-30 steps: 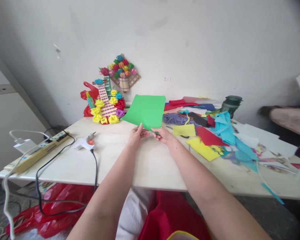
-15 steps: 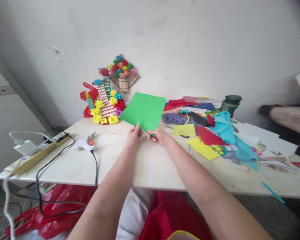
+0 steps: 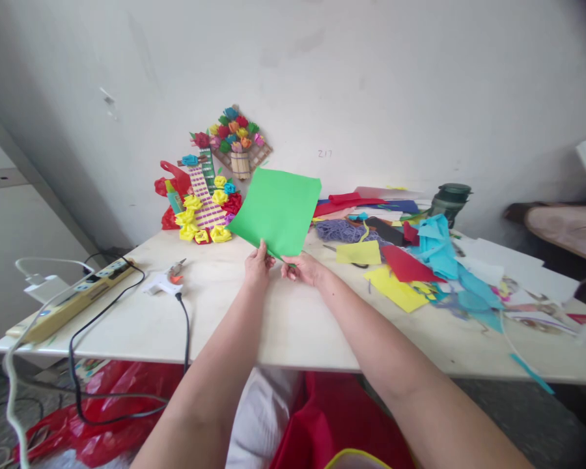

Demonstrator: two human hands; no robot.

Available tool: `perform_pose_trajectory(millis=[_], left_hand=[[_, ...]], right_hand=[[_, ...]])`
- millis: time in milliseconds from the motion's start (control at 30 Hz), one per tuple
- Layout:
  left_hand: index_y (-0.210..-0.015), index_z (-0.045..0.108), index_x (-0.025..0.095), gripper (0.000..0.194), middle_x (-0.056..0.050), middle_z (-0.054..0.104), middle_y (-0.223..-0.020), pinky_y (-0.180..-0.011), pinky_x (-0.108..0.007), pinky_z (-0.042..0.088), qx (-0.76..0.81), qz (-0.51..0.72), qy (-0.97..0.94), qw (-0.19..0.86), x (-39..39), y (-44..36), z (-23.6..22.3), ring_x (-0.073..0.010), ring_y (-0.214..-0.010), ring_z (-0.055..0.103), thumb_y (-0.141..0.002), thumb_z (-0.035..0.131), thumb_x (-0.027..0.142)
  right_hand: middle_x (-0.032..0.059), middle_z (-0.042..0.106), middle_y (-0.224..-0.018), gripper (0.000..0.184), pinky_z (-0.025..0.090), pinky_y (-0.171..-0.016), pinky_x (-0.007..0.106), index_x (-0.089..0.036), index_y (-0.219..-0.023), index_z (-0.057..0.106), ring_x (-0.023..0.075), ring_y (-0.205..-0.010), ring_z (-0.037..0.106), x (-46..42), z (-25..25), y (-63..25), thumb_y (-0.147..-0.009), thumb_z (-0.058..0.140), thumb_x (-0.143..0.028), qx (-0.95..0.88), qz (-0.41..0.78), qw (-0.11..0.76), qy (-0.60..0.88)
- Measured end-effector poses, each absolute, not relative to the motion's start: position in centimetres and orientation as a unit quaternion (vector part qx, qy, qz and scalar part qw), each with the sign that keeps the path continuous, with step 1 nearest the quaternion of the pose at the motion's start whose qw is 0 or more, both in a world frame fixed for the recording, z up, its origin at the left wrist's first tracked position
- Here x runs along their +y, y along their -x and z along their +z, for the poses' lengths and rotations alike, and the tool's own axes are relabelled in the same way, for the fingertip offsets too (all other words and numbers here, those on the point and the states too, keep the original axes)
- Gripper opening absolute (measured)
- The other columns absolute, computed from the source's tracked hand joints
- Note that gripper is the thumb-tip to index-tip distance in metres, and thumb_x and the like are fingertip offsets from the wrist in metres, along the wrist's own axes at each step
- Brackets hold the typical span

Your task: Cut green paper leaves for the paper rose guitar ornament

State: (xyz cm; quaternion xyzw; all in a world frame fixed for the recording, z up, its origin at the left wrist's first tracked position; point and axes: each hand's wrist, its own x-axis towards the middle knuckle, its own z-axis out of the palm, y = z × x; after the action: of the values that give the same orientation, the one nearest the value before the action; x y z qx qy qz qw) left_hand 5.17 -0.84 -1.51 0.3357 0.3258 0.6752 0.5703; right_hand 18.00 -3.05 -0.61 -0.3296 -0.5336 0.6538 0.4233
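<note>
A green sheet of paper (image 3: 278, 208) is held up above the table, its far edge raised towards the wall. My left hand (image 3: 260, 264) pinches its near edge, thumb on top. Close beside it, my right hand (image 3: 299, 268) grips the same edge near the right corner. The fingers of both hands curl beneath the sheet and are partly hidden. Right of my right hand lie a pale yellow paper piece (image 3: 358, 253) and a red paper piece (image 3: 410, 266).
A white glue gun (image 3: 165, 281) and a power strip (image 3: 78, 299) with cables lie at left. Paper-flower crafts (image 3: 205, 208) stand at the back left. Purple string (image 3: 342, 230), blue crepe paper (image 3: 437, 244) and a dark green bottle (image 3: 450, 200) are on the right.
The green sheet's far edge has risen and the sheet has tilted up more towards me. Both hands have shifted slightly left, still holding its near edge.
</note>
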Motion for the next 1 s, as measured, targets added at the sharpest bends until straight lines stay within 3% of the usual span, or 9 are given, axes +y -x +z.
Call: perform_pose_trajectory(millis=[300, 567, 667, 833, 1000], left_hand=[[-0.06, 0.045, 0.017, 0.043, 0.008, 0.041, -0.04, -0.034, -0.018, 0.025, 0.333, 0.694, -0.304, 0.561, -1.0, -5.4, -1.2, -0.0046, -0.032, 0.039, -0.054, 0.077, 0.044], [-0.063, 0.047, 0.017, 0.04, 0.007, 0.047, -0.042, -0.038, -0.018, 0.034, 0.348, 0.701, -0.298, 0.546, -1.0, -5.3, -1.2, -0.006, -0.033, 0.044, -0.057, 0.075, 0.045], [-0.064, 0.048, 0.016, 0.039, 0.006, 0.049, -0.043, -0.04, -0.019, 0.037, 0.344, 0.704, -0.29, 0.549, -1.1, -5.3, -1.1, -0.0064, -0.034, 0.046, -0.058, 0.074, 0.046], [-0.066, 0.048, 0.016, 0.039, 0.006, 0.049, -0.044, -0.04, -0.018, 0.036, 0.341, 0.717, -0.268, 0.546, -1.1, -5.3, -1.0, -0.0065, -0.036, 0.048, -0.059, 0.073, 0.046], [-0.068, 0.05, 0.016, 0.038, 0.006, 0.051, -0.047, -0.042, -0.019, 0.039, 0.338, 0.715, -0.273, 0.548, -1.1, -5.4, -1.1, -0.0064, -0.038, 0.049, -0.061, 0.071, 0.047]], right_hand=[[-0.0012, 0.057, -0.043, 0.016, 0.029, -0.035, 0.02, -0.016, -0.071, 0.049, 0.0068, -0.03, 0.037, -3.5, -0.5, -17.8, -0.078, 0.056, -0.029, -0.524, 0.673, 0.403, 0.333], [-0.0054, 0.053, -0.041, 0.023, 0.024, -0.032, 0.019, -0.018, -0.075, 0.049, 0.0047, -0.028, 0.03, -3.3, -0.6, -18.2, -0.07, 0.062, -0.035, -0.516, 0.664, 0.432, 0.325], [-0.005, 0.055, -0.044, 0.032, 0.027, -0.032, 0.018, -0.017, -0.074, 0.049, 0.0046, -0.03, 0.033, -3.2, -0.6, -18.3, -0.064, 0.068, -0.042, -0.52, 0.658, 0.445, 0.313], [-0.0043, 0.058, -0.053, 0.04, 0.036, -0.034, 0.02, -0.015, -0.073, 0.054, 0.005, -0.035, 0.041, -3.3, -0.7, -17.9, -0.049, 0.078, -0.036, -0.559, 0.612, 0.465, 0.312], [-0.0039, 0.059, -0.053, 0.037, 0.037, -0.034, 0.02, -0.014, -0.067, 0.057, 0.0046, -0.035, 0.041, -3.1, -1.0, -17.2, -0.05, 0.078, -0.039, -0.562, 0.547, 0.511, 0.35]])
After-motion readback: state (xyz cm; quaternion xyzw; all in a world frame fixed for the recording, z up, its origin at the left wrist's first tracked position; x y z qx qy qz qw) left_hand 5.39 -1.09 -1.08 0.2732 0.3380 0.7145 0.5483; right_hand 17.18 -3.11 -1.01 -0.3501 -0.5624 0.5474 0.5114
